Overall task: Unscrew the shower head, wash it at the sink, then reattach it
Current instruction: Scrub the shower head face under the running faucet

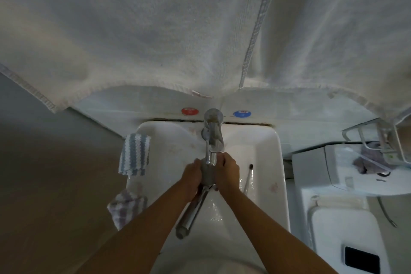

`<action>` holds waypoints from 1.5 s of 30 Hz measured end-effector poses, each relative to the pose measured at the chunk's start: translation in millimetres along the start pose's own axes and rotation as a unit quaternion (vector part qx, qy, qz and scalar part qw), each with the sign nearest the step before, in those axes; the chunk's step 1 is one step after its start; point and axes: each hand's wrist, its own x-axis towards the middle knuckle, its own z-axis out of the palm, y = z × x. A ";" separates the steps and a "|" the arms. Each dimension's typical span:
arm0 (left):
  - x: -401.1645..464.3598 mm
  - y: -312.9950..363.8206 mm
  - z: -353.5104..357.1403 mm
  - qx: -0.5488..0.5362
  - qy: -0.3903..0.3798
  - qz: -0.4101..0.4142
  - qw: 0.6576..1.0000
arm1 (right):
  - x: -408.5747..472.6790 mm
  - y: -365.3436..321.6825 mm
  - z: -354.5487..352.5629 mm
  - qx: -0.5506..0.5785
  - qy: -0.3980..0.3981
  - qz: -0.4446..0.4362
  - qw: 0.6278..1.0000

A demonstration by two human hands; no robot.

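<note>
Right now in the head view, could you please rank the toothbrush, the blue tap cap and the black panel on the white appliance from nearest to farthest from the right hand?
1. Toothbrush: lying in the sink basin, just to the right of the right hand.
2. Blue tap cap: on the ledge behind the sink, up and slightly right.
3. Black panel: on the white appliance, far down to the right.

Shower head [208, 176] face hidden between left hand [192, 177] and right hand [226, 174]; only grey back and chrome handle show. Fingertips of both hands out of sight behind head. Tap [214, 133] spout end masked by hands. Towel [133, 29] covers wall above sink [275, 173], top cut by frame. Basket [378, 140] contents blurred, right side cropped.
</note>
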 end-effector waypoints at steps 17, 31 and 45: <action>-59.4 -50.3 -28.5 0.206 -0.041 0.032 0.977 | -41.7 -75.9 -42.3 0.146 0.043 -0.136 0.979; -84.5 -60.3 -19.9 0.256 -0.064 0.099 0.959 | -64.6 -14.0 -52.9 0.124 0.021 0.045 0.991; -79.4 -76.9 24.9 0.404 0.003 0.142 0.904 | -111.6 36.5 -67.8 0.278 -0.238 0.342 0.866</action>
